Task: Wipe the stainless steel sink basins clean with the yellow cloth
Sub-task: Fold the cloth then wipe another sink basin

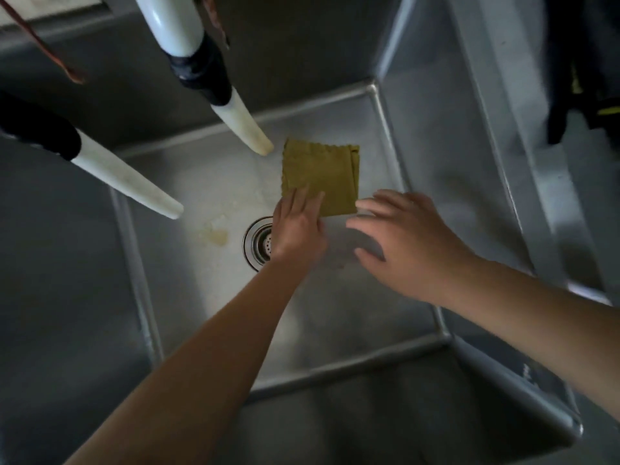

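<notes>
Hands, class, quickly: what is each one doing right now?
Left hand: open, fingers flat on the cloth.
Right hand: open, holding nothing.

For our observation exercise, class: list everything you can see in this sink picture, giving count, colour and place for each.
Sink basin: one, stainless steel, fills the view.
Cloth: one, yellow, folded flat on the basin floor, beyond the drain.
Drain strainer: one, metal, basin floor, partly hidden by the left hand.
Spouts: two, white with black collars, hanging over the basin's far left.
Stain: one, yellowish, left of the drain.
Left hand: fingers on the cloth's near edge.
Right hand: open, just right of the cloth.
</notes>
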